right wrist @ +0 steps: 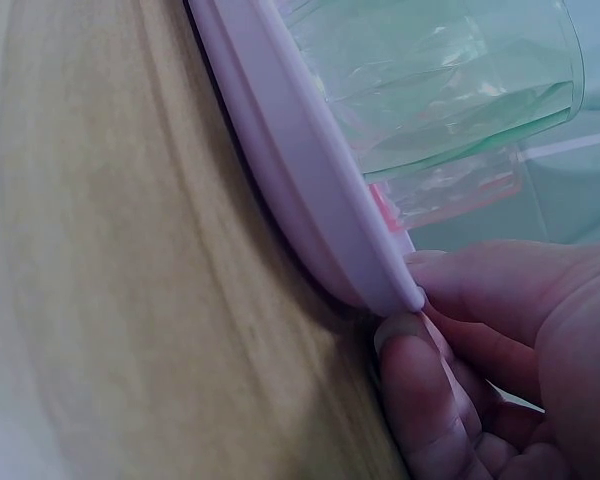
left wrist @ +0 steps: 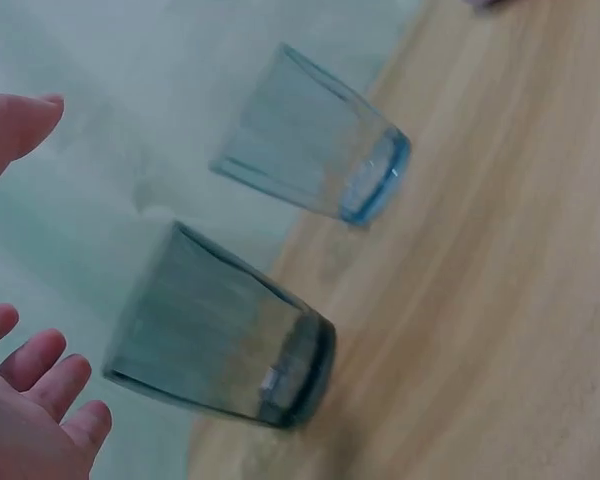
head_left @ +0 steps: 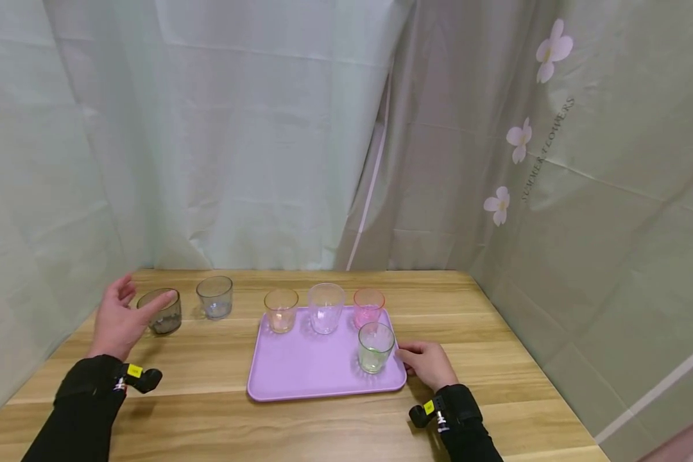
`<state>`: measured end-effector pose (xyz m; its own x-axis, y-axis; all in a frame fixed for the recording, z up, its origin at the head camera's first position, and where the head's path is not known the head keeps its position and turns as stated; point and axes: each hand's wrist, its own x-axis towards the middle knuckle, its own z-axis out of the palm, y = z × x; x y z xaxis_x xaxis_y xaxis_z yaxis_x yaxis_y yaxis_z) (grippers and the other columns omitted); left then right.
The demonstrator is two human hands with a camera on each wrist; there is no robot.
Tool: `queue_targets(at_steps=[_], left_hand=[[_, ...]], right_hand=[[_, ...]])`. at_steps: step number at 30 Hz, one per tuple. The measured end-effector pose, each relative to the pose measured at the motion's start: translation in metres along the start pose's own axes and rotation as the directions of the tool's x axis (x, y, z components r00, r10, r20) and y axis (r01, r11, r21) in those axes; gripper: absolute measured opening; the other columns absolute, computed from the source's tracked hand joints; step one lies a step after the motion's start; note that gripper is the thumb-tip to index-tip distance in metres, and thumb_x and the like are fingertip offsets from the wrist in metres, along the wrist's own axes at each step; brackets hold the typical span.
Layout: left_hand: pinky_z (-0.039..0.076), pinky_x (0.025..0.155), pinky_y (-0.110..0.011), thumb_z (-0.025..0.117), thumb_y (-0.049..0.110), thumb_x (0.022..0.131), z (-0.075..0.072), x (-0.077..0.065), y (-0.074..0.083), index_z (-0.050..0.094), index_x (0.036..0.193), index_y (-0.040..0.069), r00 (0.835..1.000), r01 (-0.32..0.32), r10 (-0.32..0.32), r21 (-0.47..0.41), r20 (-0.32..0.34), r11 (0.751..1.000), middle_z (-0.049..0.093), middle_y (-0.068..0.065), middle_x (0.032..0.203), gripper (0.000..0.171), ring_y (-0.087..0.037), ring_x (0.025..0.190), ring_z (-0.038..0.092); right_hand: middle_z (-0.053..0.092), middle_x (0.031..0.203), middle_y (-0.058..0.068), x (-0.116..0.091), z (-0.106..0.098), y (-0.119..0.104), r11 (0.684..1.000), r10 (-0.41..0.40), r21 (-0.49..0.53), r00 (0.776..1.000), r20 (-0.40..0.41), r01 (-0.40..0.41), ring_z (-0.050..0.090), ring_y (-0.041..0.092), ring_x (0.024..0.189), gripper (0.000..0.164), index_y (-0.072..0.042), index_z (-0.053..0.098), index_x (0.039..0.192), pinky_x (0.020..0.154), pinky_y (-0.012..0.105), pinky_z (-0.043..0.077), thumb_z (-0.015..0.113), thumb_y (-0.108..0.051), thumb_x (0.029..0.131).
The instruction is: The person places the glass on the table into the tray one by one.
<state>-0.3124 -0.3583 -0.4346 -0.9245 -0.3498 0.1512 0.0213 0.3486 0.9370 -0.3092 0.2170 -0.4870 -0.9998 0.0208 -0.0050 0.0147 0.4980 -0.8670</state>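
Observation:
My left hand (head_left: 118, 317) is spread near a dark grey glass (head_left: 167, 317) on the left of the table. In the left wrist view its thumb (left wrist: 20, 130) and fingertips stand apart from that glass. Just behind stands a blue-grey glass (head_left: 215, 298). With thumb and fingers, my right hand (head_left: 430, 364) pinches the right edge of a purple tray (head_left: 300, 372). Four... several glasses stand on the tray: an amber one (head_left: 281, 311), a clear one (head_left: 326, 308) and a pink one (head_left: 368, 308) along the back, a green one (head_left: 375, 350) at the right.
The wooden table (head_left: 208, 410) reaches back to a pale curtain (head_left: 237, 128). Another curtain with printed flowers (head_left: 600, 212) runs along the right side. Both wrists wear a black band with a small camera.

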Motion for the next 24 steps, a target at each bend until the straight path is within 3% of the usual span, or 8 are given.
queue_targets(at_steps=[12,24], left_hand=[[0.015,0.133,-0.072,0.075,0.046,0.103,0.008,0.01,-0.023,-0.018,0.173,0.007,0.999,0.032,-0.032,0.031,-0.012,0.999,-0.005,-0.032,0.181,0.123,-0.053,0.168,0.001],[0.017,0.133,-0.07,0.077,0.045,0.102,0.011,0.016,-0.038,-0.014,0.172,-0.001,0.999,0.037,-0.037,0.063,0.004,0.997,0.003,-0.039,0.178,0.124,-0.056,0.166,0.009]], right_hand=[[0.081,0.111,0.014,-0.003,0.001,-0.002,1.0,0.006,0.004,1.0,-0.004,-0.006,0.07,0.016,0.083,0.027,0.001,0.081,0.123,0.072,0.029,0.064,0.075,-0.016,0.104],[0.081,0.111,0.014,0.0,0.0,0.001,1.0,0.004,0.007,1.0,-0.001,-0.004,0.07,0.016,0.083,0.027,0.0,0.081,0.123,0.072,0.029,0.063,0.076,-0.017,0.103]])
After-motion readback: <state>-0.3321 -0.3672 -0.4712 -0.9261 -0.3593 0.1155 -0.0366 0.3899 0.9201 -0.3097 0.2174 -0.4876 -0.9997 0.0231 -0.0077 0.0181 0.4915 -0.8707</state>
